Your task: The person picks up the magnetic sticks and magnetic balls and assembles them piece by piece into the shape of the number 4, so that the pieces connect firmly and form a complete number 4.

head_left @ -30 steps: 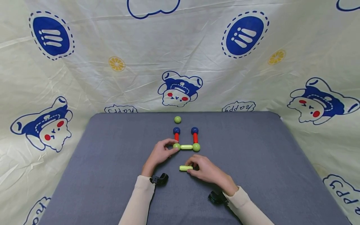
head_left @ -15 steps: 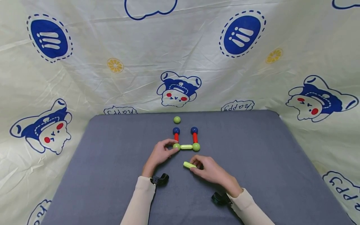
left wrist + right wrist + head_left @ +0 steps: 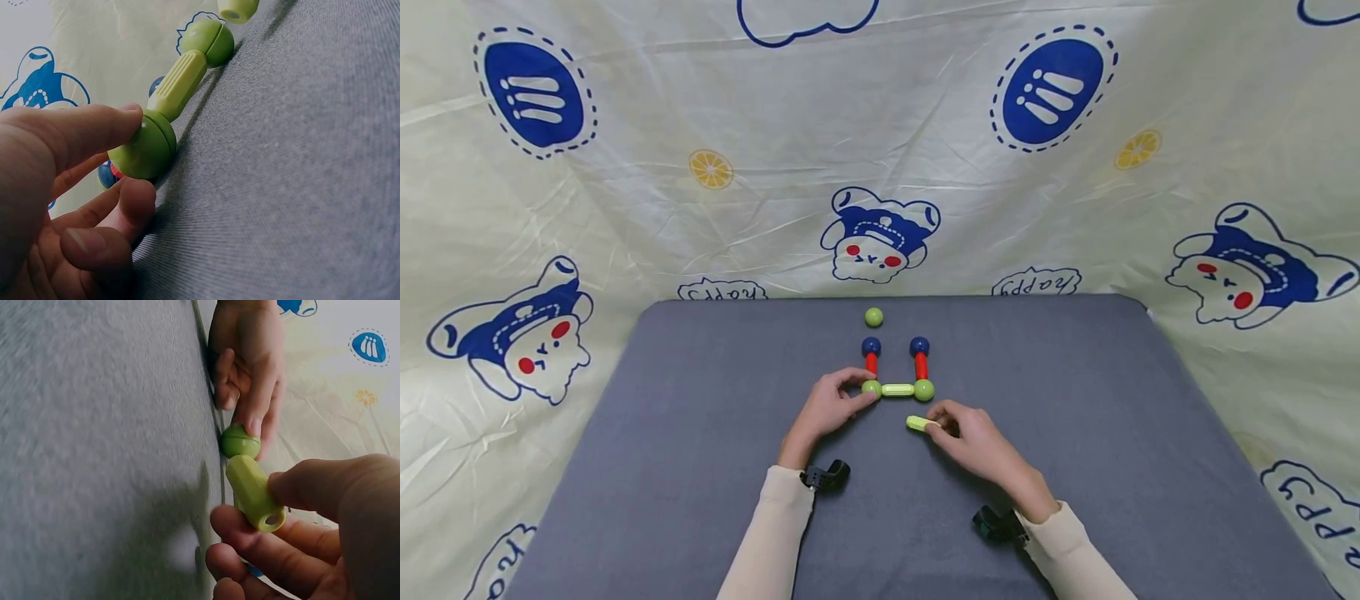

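Observation:
On the grey table lies a U-shaped build: two green balls joined by a yellow-green rod [image 3: 897, 390], with a red rod [image 3: 921, 367] and a blue ball [image 3: 919, 345] running back from each. My left hand [image 3: 829, 410] pinches the left green ball [image 3: 150, 147] between thumb and fingers. My right hand [image 3: 979, 442] holds a loose yellow-green rod [image 3: 253, 490] by one end, just in front of the right green ball [image 3: 923, 390] and apart from it. A round hole shows in that rod's near end in the right wrist view.
Behind the build sits a single green ball [image 3: 873, 317] near the table's far edge. A printed cloth [image 3: 775, 217] hangs behind and along both sides of the table [image 3: 715, 350]. Each wrist wears a black strapped device [image 3: 826, 477].
My right hand has carried the loose rod right and away from me, closer to the right green ball, and tilted it. The left hand stays on its ball.

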The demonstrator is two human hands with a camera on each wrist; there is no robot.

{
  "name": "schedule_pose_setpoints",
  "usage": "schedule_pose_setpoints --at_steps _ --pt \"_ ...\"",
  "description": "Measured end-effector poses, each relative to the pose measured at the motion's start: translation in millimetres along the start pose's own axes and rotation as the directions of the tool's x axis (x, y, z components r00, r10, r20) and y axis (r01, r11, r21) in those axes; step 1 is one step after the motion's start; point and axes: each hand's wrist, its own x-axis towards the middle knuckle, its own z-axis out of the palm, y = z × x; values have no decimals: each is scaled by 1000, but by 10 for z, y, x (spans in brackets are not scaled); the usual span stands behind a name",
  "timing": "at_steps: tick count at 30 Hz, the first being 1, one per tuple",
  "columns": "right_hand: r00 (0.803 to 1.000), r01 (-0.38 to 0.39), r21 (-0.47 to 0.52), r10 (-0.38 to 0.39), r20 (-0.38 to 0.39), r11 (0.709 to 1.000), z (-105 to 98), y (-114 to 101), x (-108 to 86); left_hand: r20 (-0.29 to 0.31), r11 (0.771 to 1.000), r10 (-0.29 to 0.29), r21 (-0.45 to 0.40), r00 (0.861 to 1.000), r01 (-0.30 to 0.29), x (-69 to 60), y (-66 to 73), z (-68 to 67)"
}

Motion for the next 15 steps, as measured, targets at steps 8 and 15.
schedule_pose_setpoints --at_steps 8,15 --pt "998 -55 -28 54 -34 998 -42 60 -37 4 1000 3 5 1000 -3 18 -13 -1" --pt "984 -126 21 128 -123 992 -39 94 -53 -4 1000 7 15 1000 -7 9 -21 3"
